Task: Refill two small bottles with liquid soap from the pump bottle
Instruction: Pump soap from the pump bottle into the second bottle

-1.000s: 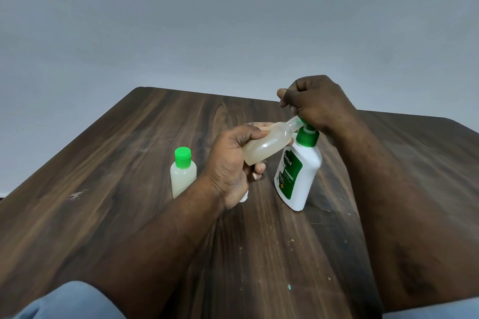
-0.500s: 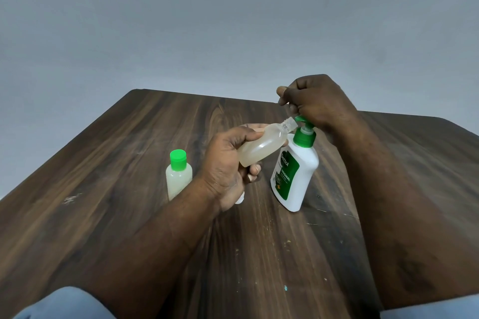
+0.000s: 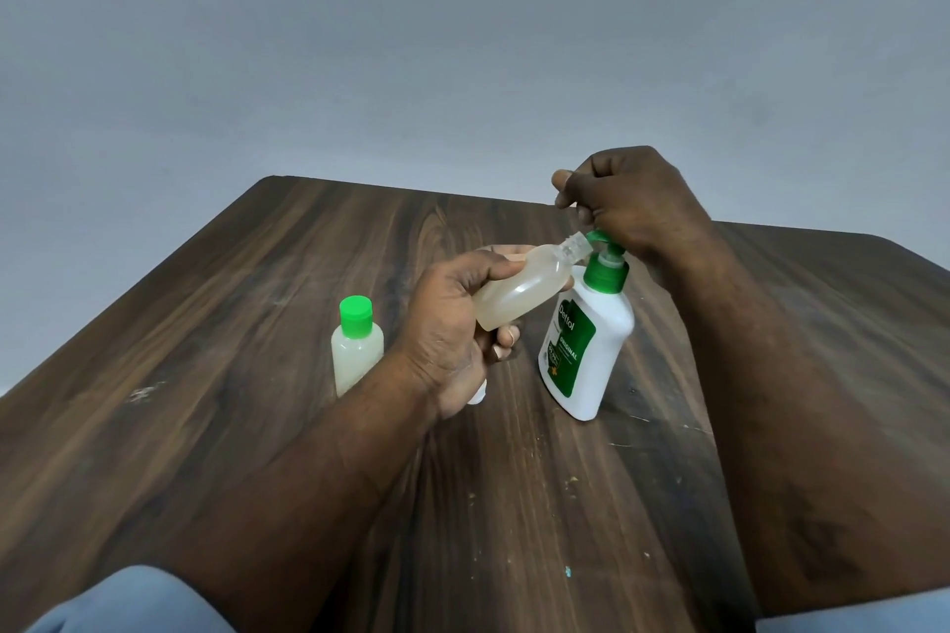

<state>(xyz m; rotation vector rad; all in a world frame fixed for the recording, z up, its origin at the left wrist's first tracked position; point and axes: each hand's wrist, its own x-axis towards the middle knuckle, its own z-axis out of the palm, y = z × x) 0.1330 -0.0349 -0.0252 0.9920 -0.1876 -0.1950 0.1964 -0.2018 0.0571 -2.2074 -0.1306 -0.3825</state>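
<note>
My left hand [image 3: 452,329] grips a small uncapped translucent bottle [image 3: 519,293], tilted so its threaded neck meets the green spout of the pump bottle [image 3: 586,350]. That pump bottle is white with a green label and leans a little to the right on the table. My right hand [image 3: 627,201] sits on top of its green pump head, fingers curled over it. A second small bottle [image 3: 356,350] with a green cap stands upright to the left of my left hand. A small white object [image 3: 478,395] peeks out under my left hand.
The dark wooden table [image 3: 257,350] carries scratches and small paint specks near the front. Its far edge meets a plain grey wall. Light blue cloth [image 3: 128,601] shows at the bottom corners.
The pump head has risen under my right hand and more of the green stem shows. The open bottle stays at the spout; the view has shifted slightly.
</note>
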